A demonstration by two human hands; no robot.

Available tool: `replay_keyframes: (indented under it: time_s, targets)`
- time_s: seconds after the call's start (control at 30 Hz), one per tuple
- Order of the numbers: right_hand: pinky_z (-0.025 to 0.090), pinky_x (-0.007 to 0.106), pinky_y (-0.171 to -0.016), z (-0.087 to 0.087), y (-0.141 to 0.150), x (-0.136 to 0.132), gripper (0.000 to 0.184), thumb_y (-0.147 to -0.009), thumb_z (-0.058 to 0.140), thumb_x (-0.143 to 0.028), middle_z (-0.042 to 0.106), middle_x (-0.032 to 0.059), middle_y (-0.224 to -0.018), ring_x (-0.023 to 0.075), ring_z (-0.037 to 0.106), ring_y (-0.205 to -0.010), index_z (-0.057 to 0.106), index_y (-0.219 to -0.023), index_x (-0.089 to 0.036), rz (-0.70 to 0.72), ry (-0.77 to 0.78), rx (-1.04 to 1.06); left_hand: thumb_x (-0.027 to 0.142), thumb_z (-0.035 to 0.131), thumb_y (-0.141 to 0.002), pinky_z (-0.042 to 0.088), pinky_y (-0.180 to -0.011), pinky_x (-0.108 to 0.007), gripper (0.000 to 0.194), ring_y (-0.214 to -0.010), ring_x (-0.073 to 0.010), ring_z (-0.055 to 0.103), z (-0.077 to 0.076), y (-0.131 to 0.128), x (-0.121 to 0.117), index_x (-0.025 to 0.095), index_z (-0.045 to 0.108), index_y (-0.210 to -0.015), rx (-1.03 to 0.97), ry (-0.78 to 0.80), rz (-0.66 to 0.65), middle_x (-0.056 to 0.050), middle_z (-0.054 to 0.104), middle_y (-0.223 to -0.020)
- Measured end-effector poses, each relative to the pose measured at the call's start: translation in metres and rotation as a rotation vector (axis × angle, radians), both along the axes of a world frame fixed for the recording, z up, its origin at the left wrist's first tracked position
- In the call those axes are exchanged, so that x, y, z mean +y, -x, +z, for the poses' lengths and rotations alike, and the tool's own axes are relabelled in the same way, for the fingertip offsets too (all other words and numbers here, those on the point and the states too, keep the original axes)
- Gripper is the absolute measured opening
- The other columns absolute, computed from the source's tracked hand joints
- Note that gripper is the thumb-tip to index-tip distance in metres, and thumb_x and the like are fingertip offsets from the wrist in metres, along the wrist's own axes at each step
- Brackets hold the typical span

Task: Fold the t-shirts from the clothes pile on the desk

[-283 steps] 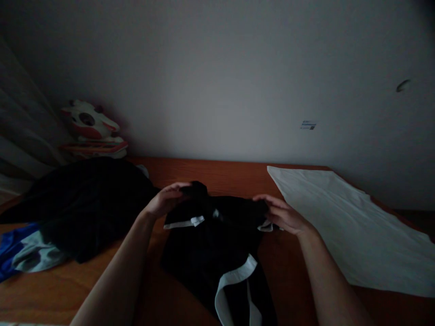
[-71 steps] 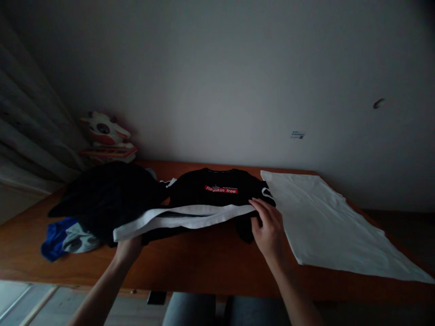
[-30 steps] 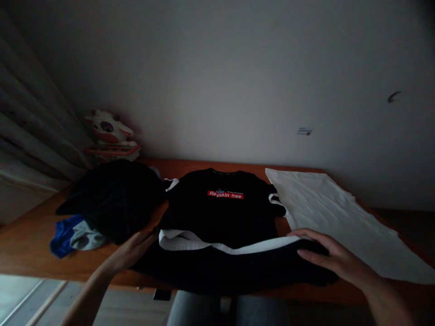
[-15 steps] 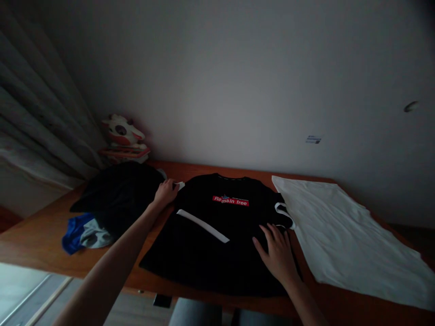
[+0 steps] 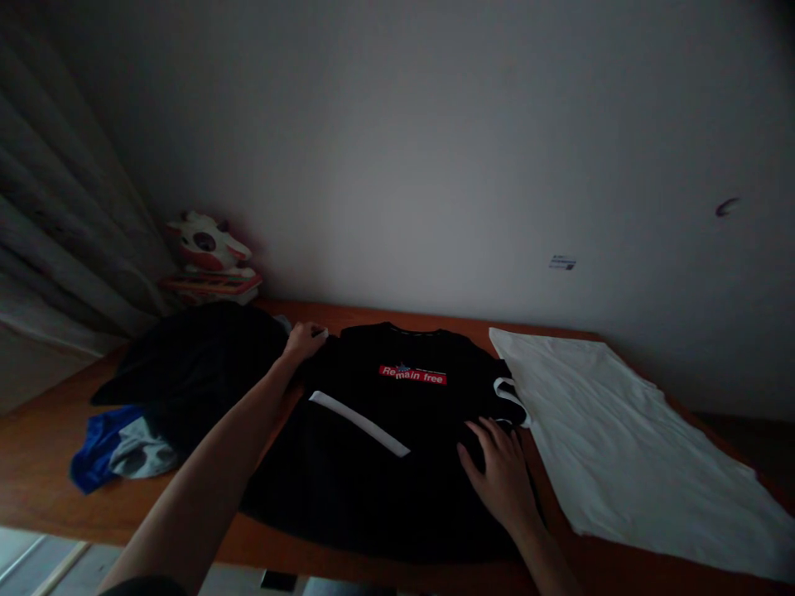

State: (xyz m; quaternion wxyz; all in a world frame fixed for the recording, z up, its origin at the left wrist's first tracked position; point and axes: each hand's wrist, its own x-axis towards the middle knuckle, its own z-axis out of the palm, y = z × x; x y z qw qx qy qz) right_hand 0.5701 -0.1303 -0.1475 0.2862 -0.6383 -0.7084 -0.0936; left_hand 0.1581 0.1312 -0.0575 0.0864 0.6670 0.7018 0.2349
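A black T-shirt [image 5: 373, 497] lies spread front up, its neckline toward the wall, with a red "Remain free" print and a white diagonal stripe. My left hand [image 5: 304, 340] pinches the shirt's left-side sleeve by its white-trimmed end. On the lower right part of the shirt, my right hand [image 5: 497, 472] rests flat with fingers apart, just below the other sleeve [image 5: 510, 397], which has a white curved trim.
A white garment [image 5: 609, 430] is laid out on the wooden table [image 5: 37, 463] at right. At left sit a heap of dark clothes [image 5: 199, 356] and a blue and grey cloth [image 5: 99, 447]. Behind them, a cow toy [image 5: 208, 244] stands by the curtain [image 5: 55, 240].
The left hand has drawn the sleeve end slightly outward, still pinching it. My right hand stays in place on the shirt. The whole view has shifted a little.
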Motion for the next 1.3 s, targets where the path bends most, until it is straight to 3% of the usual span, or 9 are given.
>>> replay_keyframes:
  time_s: [0.2, 0.37, 0.5, 0.6, 0.73, 0.83, 0.93, 1.03, 1.3]
  targets:
    - [0.038, 0.064, -0.11, -0.002, 0.02, 0.021, 0.039, -0.099, 0.05, -0.044, 0.064, 0.0161, -0.132, 0.0344, 0.057, -0.129, 0.062, -0.126, -0.02, -0.006, -0.022, -0.032, 0.02, 0.057, -0.081, 0.05, -0.101, -0.035, 0.043, -0.112, -0.0257, 0.064, 0.026, 0.037, -0.003, 0.008, 0.066, -0.121, -0.022, -0.211, 0.113, -0.017, 0.066, -0.125]
    - [0.042, 0.059, -0.107, 0.007, 0.033, 0.029, 0.038, -0.098, 0.052, -0.044, 0.066, 0.0157, -0.131, 0.034, 0.059, -0.126, 0.065, -0.125, -0.02, 0.007, -0.015, -0.056, 0.01, 0.055, -0.076, 0.042, -0.11, -0.052, 0.048, -0.132, -0.0368, 0.05, 0.024, 0.038, -0.02, 0.007, 0.062, -0.123, 0.022, -0.268, 0.113, -0.023, 0.06, -0.129]
    - [0.052, 0.043, -0.09, 0.027, 0.009, 0.045, 0.04, -0.1, 0.049, -0.053, 0.074, 0.0107, -0.103, 0.0262, 0.069, -0.097, 0.071, -0.104, -0.021, 0.007, 0.013, 0.037, 0.022, 0.049, -0.089, 0.037, -0.116, -0.05, 0.036, -0.133, -0.0322, 0.052, -0.003, 0.0, -0.06, 0.013, 0.064, -0.121, 0.136, -0.306, -0.329, -0.02, 0.058, -0.139]
    - [0.053, 0.043, -0.084, 0.041, -0.02, 0.069, 0.051, -0.097, 0.048, -0.06, 0.071, 0.0155, -0.102, 0.0284, 0.068, -0.094, 0.068, -0.108, -0.015, -0.182, -0.048, 0.088, 0.043, 0.051, -0.095, 0.036, -0.118, -0.05, 0.043, -0.139, -0.0333, 0.049, -0.031, -0.03, -0.098, 0.019, 0.064, -0.128, 0.192, -0.199, -0.529, -0.016, 0.053, -0.15]
    - [0.052, 0.047, -0.081, 0.048, -0.043, 0.1, 0.069, -0.08, 0.064, -0.073, 0.068, 0.0215, -0.109, 0.0375, 0.065, -0.103, 0.068, -0.115, -0.013, -0.458, 0.204, 0.031, 0.064, 0.054, -0.09, 0.025, -0.119, -0.066, 0.076, -0.151, -0.0456, 0.028, -0.058, -0.048, -0.13, 0.02, 0.047, -0.152, 0.275, -0.049, -0.446, -0.019, 0.032, -0.165]
    - [0.049, 0.04, -0.083, 0.048, -0.048, 0.12, 0.044, -0.083, 0.071, -0.053, 0.07, 0.0176, -0.112, 0.0344, 0.065, -0.107, 0.072, -0.11, -0.018, -0.434, 0.343, 0.086, 0.069, 0.052, -0.089, 0.022, -0.119, -0.068, 0.084, -0.153, -0.0472, 0.019, -0.063, -0.049, -0.136, 0.021, 0.039, -0.157, 0.328, -0.025, -0.39, -0.019, 0.023, -0.169]
    - [0.047, 0.03, -0.079, 0.051, -0.062, 0.139, 0.022, -0.093, 0.06, -0.035, 0.075, 0.0096, -0.101, 0.0248, 0.069, -0.095, 0.074, -0.104, -0.023, -0.427, 0.347, 0.17, 0.069, 0.054, -0.088, 0.019, -0.121, -0.066, 0.089, -0.155, -0.0448, 0.015, -0.062, -0.049, -0.138, 0.019, 0.036, -0.159, 0.348, -0.105, -0.339, -0.019, 0.015, -0.17]
    - [0.047, 0.028, -0.077, 0.059, -0.091, 0.152, 0.032, -0.099, 0.046, -0.034, 0.076, 0.0116, -0.103, 0.0235, 0.07, -0.094, 0.072, -0.111, -0.019, -0.502, 0.287, 0.233, 0.068, 0.054, -0.088, 0.02, -0.119, -0.069, 0.089, -0.156, -0.0453, 0.011, -0.061, -0.05, -0.144, 0.019, 0.034, -0.16, 0.345, -0.146, -0.27, -0.019, 0.009, -0.171]
    - [0.051, 0.033, -0.069, 0.064, -0.144, 0.142, 0.033, -0.09, 0.047, -0.023, 0.074, 0.0127, -0.078, 0.0263, 0.07, -0.075, 0.072, -0.107, -0.009, -0.649, 0.215, 0.296, 0.077, 0.049, -0.086, 0.026, -0.108, -0.079, 0.09, -0.15, -0.0538, 0.023, -0.057, -0.047, -0.16, 0.027, 0.035, -0.159, 0.414, 0.144, -0.203, -0.019, 0.02, -0.169]
